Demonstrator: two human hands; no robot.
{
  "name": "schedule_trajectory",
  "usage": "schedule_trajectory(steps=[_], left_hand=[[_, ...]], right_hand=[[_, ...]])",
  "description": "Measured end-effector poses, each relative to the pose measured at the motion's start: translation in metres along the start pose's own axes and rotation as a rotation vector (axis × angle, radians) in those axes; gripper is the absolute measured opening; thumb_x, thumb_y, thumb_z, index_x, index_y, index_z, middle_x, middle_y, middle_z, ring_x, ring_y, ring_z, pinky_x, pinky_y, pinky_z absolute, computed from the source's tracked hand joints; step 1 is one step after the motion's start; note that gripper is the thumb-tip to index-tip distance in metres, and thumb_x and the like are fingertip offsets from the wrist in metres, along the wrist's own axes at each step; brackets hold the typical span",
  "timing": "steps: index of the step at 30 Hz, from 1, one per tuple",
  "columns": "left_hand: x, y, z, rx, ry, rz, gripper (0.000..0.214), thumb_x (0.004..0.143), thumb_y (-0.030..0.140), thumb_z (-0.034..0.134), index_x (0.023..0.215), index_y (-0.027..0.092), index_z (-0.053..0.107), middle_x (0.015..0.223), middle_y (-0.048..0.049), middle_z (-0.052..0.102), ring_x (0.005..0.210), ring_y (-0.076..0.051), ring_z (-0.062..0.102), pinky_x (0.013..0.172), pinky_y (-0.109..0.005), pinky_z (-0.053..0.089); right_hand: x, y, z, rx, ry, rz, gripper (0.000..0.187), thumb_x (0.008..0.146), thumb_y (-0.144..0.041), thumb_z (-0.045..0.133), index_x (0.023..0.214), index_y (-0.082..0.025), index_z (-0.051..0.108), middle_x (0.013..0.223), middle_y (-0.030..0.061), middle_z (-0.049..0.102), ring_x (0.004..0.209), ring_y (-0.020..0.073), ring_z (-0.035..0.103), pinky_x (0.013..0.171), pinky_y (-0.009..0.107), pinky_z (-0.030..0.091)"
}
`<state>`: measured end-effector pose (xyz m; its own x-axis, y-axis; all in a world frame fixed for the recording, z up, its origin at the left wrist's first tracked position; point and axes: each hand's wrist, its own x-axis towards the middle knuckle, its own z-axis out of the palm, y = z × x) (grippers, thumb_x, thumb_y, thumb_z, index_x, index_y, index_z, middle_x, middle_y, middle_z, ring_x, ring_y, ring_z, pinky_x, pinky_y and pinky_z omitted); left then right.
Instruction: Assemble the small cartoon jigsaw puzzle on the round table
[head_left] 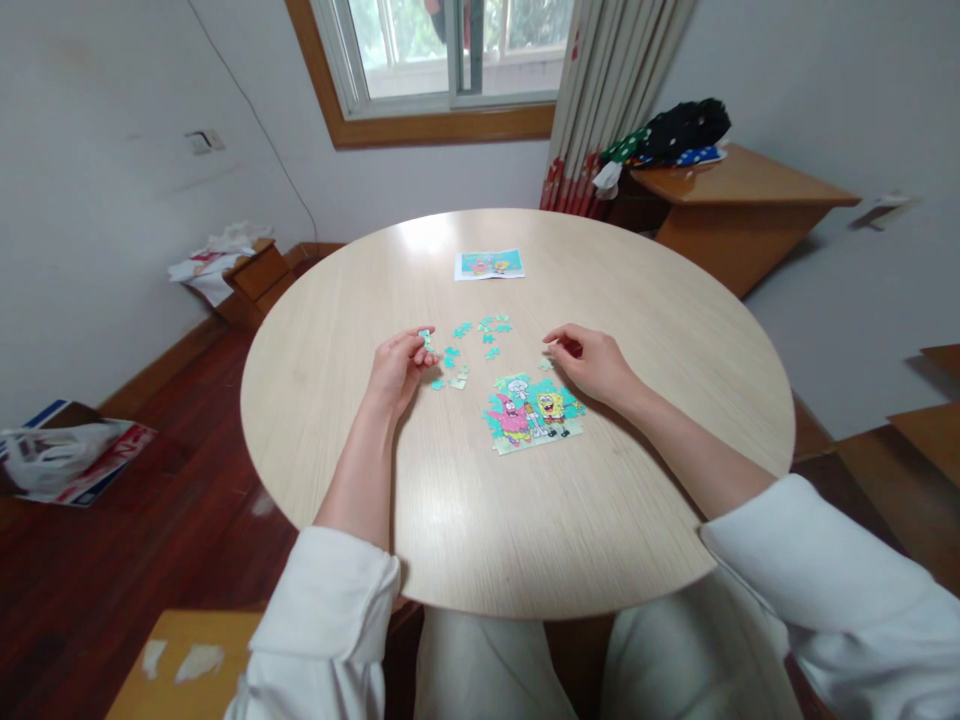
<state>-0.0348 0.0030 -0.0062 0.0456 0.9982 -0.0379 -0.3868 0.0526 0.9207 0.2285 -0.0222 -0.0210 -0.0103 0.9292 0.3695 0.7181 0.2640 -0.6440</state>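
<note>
The puzzle [534, 414] lies partly joined on the surface [465, 530], its far edge uneven; loose pieces [488, 339] remain farther and to the left. The left hand [401, 362] pinches one piece [426, 338]; the right hand [592, 364] has curled fingers, but whether they grip, I cannot tell.

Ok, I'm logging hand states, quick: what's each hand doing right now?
Left hand: closed, holding a puzzle piece.
Right hand: partly curled near a pale piece; whether it holds anything cannot be told.
</note>
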Motion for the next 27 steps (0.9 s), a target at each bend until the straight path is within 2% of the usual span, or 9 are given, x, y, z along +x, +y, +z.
schedule_trajectory(steps=[4,9,14,17,22,27], left_hand=[[-0.0005,-0.001,0.0012,0.019,-0.016,0.0,0.004,0.071,0.015,0.062,0.072,0.013,0.066,0.039,0.0097,0.033,0.043,-0.008,0.044,0.058,-0.023,0.045],[0.0005,-0.0023,0.0005,0.018,-0.003,0.011,0.008,0.072,0.016,0.064,0.064,0.014,0.062,0.039,0.0106,0.032,0.039,-0.006,0.041,0.056,-0.022,0.045],[0.0004,-0.0019,0.0002,0.001,0.003,-0.007,0.004,0.073,0.015,0.064,0.072,0.013,0.066,0.04,0.01,0.034,0.042,-0.007,0.043,0.058,-0.023,0.046],[0.0,-0.002,0.0001,0.017,-0.003,-0.028,0.006,0.075,0.013,0.064,0.077,0.012,0.068,0.043,0.0083,0.039,0.044,-0.006,0.045,0.058,-0.023,0.045],[-0.0012,-0.0024,-0.0001,0.019,-0.048,-0.043,0.005,0.075,0.011,0.065,0.077,0.011,0.07,0.044,0.0076,0.04,0.043,-0.005,0.041,0.055,-0.021,0.042],[-0.0036,-0.0014,0.0006,0.03,-0.1,-0.062,0.008,0.067,0.017,0.074,0.072,0.011,0.07,0.048,0.0049,0.046,0.046,-0.005,0.041,0.05,-0.021,0.038]], right_hand=[[0.0013,0.0015,0.0001,-0.001,0.026,-0.033,0.015,0.076,-0.017,0.055,0.083,-0.016,0.068,0.075,0.0051,0.063,0.068,0.0165,0.056,0.068,0.031,0.043],[0.0016,0.0023,-0.0011,-0.009,0.037,-0.015,0.019,0.068,-0.01,0.053,0.079,-0.016,0.067,0.062,-0.0007,0.053,0.059,0.0135,0.049,0.062,0.029,0.04],[0.0017,0.0009,-0.0018,0.018,0.108,-0.041,0.018,0.069,-0.011,0.053,0.08,-0.016,0.067,0.069,0.0023,0.06,0.062,0.0143,0.052,0.063,0.029,0.041],[0.002,-0.0005,-0.0019,0.033,0.107,-0.029,0.018,0.07,-0.012,0.053,0.079,-0.016,0.067,0.073,0.0041,0.063,0.064,0.0149,0.054,0.064,0.03,0.042],[0.0017,-0.0033,-0.0029,0.045,0.06,0.033,0.014,0.065,-0.011,0.055,0.074,-0.016,0.066,0.064,0.0001,0.058,0.058,0.0128,0.049,0.06,0.028,0.04],[0.001,-0.0074,-0.0056,0.027,0.07,0.064,0.007,0.06,-0.012,0.058,0.064,-0.017,0.06,0.058,-0.0024,0.052,0.056,0.0121,0.047,0.059,0.028,0.038]])
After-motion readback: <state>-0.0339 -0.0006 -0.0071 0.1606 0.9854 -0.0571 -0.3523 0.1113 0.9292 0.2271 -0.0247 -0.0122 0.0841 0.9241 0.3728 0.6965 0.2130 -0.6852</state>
